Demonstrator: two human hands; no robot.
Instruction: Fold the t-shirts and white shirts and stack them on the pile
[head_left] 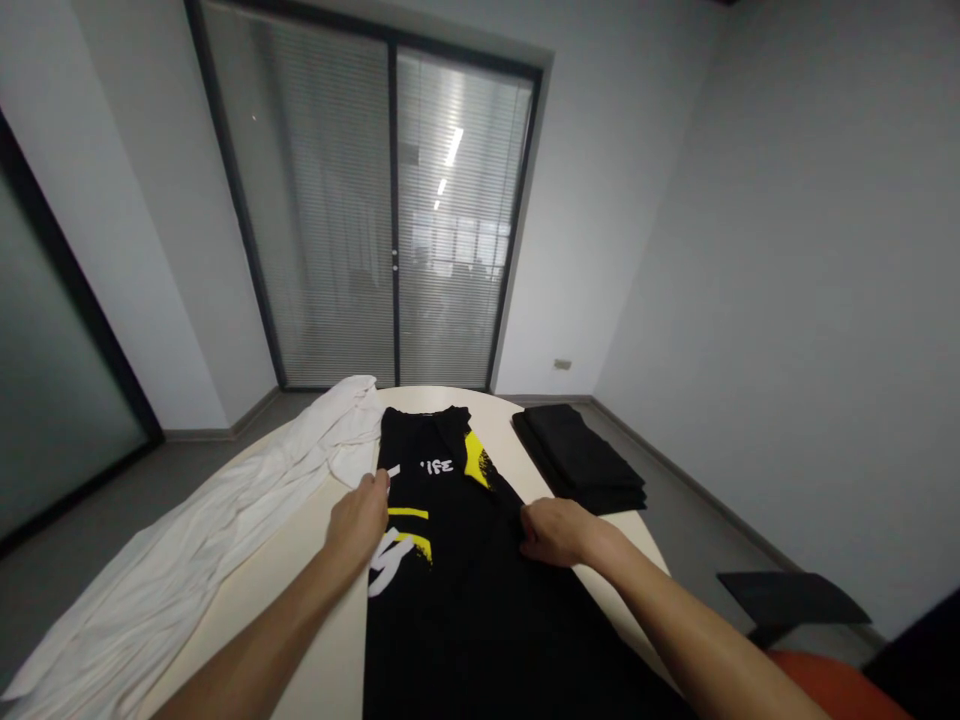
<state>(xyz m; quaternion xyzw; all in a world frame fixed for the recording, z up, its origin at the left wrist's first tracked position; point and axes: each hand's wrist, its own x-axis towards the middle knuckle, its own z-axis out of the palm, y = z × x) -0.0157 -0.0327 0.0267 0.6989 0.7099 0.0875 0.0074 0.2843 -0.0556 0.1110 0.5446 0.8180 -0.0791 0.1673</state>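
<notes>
A black T-shirt [465,590] with yellow and white print lies lengthwise on the pale table [315,560], its sides folded in. My left hand [361,520] rests on the shirt's left edge near the white lettering, fingers curled on the fabric. My right hand [553,532] pinches the shirt's right folded edge, fingers closed on the cloth.
A crumpled white garment [225,520] sprawls across the table's left side. A stack of folded black clothes [581,458] sits at the far right of the table. Beyond it stand blinds-covered glass doors [390,210]. An orange chair [832,685] shows at the lower right.
</notes>
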